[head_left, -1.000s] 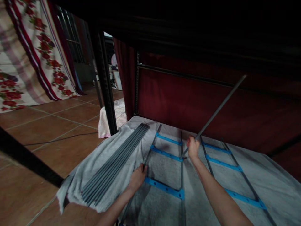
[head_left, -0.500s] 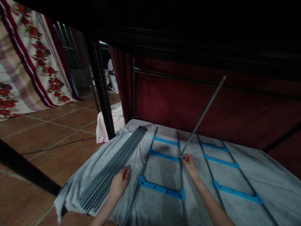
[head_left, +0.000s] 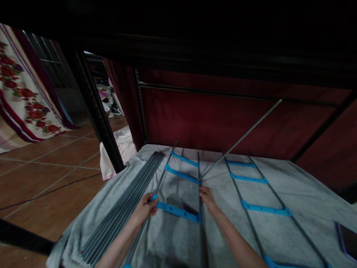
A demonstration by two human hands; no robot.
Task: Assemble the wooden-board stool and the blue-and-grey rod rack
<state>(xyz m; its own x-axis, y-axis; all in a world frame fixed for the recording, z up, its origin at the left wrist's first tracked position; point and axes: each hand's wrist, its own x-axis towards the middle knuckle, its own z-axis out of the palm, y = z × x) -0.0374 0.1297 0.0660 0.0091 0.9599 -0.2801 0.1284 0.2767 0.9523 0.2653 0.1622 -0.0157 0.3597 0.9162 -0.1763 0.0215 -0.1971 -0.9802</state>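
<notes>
A ladder-like frame of grey rods and blue crosspieces lies before me on the grey cloth. My left hand (head_left: 145, 209) is closed on the left end of its nearest blue crosspiece (head_left: 178, 211), where it meets the left rod. My right hand (head_left: 208, 199) is closed at the frame's right grey rod (head_left: 200, 203), just below the middle blue crosspiece (head_left: 182, 174). From that crosspiece's right end a loose-ended grey rod (head_left: 241, 138) slants up to the right. Its lower end's exact fit is too small to tell.
A bundle of grey rods (head_left: 125, 204) lies left of the frame. To the right is a second frame with blue crosspieces (head_left: 266, 209). A dark phone-like object (head_left: 347, 240) sits at the right edge. Black posts (head_left: 97, 111) and a dark beam overhead enclose the cloth-covered surface.
My left hand has moved from beside the rod bundle onto the nearest crosspiece. The slanting rod leans lower to the right. My view has shifted right.
</notes>
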